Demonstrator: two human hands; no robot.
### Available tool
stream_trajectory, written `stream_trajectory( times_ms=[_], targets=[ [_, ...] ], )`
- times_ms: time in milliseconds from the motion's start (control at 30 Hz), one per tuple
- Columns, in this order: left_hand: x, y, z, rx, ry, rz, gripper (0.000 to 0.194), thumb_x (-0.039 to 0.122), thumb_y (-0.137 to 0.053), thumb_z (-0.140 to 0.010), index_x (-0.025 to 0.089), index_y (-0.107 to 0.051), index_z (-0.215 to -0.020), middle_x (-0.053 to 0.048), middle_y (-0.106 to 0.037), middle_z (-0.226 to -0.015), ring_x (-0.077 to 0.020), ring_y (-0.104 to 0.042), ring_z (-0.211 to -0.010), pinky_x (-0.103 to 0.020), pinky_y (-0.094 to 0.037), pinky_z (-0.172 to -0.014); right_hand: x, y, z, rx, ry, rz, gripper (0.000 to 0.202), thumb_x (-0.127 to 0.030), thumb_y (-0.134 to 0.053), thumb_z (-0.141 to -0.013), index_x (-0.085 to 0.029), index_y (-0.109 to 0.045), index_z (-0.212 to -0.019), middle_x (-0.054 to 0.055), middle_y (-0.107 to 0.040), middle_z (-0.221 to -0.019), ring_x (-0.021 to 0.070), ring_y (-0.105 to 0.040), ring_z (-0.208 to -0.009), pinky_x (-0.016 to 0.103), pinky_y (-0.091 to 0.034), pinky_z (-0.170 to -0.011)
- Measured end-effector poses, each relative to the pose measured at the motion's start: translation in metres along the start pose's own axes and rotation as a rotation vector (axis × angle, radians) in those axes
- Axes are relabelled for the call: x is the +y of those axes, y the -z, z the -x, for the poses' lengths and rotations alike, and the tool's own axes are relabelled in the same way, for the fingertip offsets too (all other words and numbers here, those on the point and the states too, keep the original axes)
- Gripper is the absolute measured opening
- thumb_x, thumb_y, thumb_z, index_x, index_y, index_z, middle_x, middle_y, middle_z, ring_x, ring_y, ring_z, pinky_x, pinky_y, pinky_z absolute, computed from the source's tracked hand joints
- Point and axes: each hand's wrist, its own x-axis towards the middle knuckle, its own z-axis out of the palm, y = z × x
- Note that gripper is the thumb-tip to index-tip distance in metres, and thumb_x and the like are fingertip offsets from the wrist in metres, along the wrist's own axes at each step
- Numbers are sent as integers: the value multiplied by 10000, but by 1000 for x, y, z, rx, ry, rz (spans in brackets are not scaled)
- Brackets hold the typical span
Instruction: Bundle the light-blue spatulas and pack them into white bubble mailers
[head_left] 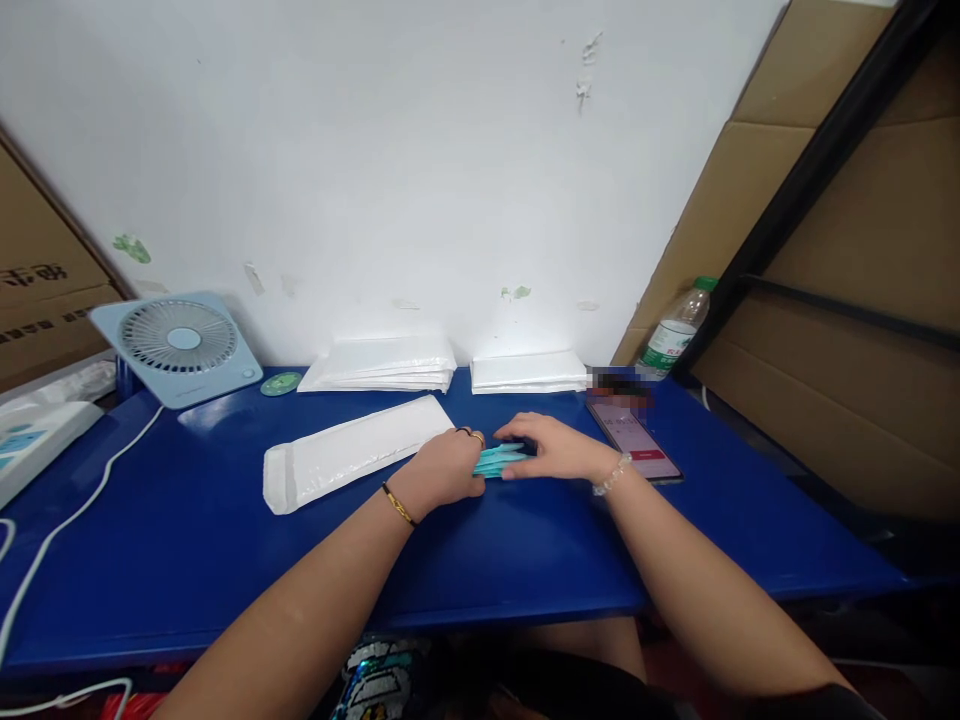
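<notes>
Over the middle of the blue table, my left hand [448, 466] is closed around one end of a small stack of flat teal packets [498, 460]. Its fingers hide that end of the stack. My right hand [556, 446] is at the other end, with its fingers curved above and its thumb along the lower edge. A dark gap shows between those fingers and the packets. A white padded envelope [360, 450] lies flat just left of my left hand, its flap end toward the left. What is printed on the packets is too small to read.
Stacks of white padded envelopes [379, 365] and more envelopes [527, 371] lie along the wall. A phone [637, 440] lies right of my right hand. A water bottle [675, 335] stands behind it. At left are a blue fan [180, 340], its white cable [97, 485] and a green round coaster [280, 384].
</notes>
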Motion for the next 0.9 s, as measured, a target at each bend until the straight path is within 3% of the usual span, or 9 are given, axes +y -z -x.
stream_trajectory(
  times_ms=[67,167,300,433,533,633,700,800,900],
  targets=[
    [1,-4,-3,-3,1,-23,239,213,-519,-727,141,-582,-947,-129,-635,-934,-255,-616,-817,-331,-457,-675,-9,-4,1,-36,4,95,414,-328,-701,-691,-172,-609,-1063,76,-586,-984,213,-544,-904,303,-442,-762],
    [1,-12,-5,4,2,-52,210,180,-499,-729,132,-579,-916,-134,-637,-907,-264,-620,-814,-346,-465,-692,-17,-15,-2,-59,-25,243,201,-171,-611,-703,-157,-575,-900,80,-561,-929,205,-531,-867,292,-424,-733],
    [-2,-18,-6,45,-25,-34,162,202,-518,-736,147,-563,-882,-127,-632,-910,-264,-615,-834,-346,-465,-717,-20,-15,-6,-110,-47,301,138,-137,-568,-691,-162,-541,-824,69,-571,-858,188,-534,-758,276,-396,-639],
    [1,-10,-8,135,-14,170,157,216,-516,-770,171,-525,-920,-69,-625,-829,-229,-611,-759,-317,-447,-669,-29,22,2,-32,-21,73,211,-112,-577,-698,-179,-588,-897,20,-607,-818,150,-551,-699,247,-404,-617],
    [12,2,-10,249,-72,561,137,313,-510,-823,184,-512,-869,-19,-606,-791,-169,-581,-704,-271,-428,-634,-53,59,10,106,59,-152,353,-238,-630,-757,-220,-570,-1105,18,-636,-923,165,-596,-799,256,-458,-683],
    [26,5,-10,298,-71,908,265,439,-527,-824,174,-510,-810,13,-561,-679,-121,-513,-591,-244,-397,-561,-84,76,8,315,144,-119,276,-350,-580,-837,-234,-602,-1086,51,-611,-1071,196,-575,-971,294,-464,-798],
    [33,0,-10,278,-37,1040,297,453,-563,-795,165,-510,-741,26,-516,-585,-105,-469,-521,-238,-370,-515,-99,71,1,335,179,-84,225,-355,-475,-908,-228,-629,-1013,53,-613,-1041,185,-570,-962,305,-457,-827],
    [37,-11,-9,245,-18,1110,286,382,-630,-739,150,-509,-625,6,-530,-555,-110,-498,-538,-239,-380,-531,-101,48,-7,249,146,-66,275,-360,-426,-931,-197,-644,-896,61,-625,-905,185,-581,-870,329,-457,-814],
    [37,-16,-4,212,-12,1185,307,394,-632,-743,149,-497,-618,17,-506,-509,-95,-470,-500,-235,-362,-517,-86,30,-3,334,60,-309,308,-398,-462,-908,-228,-572,-1141,85,-606,-1092,200,-580,-967,346,-465,-844]
  ],
)
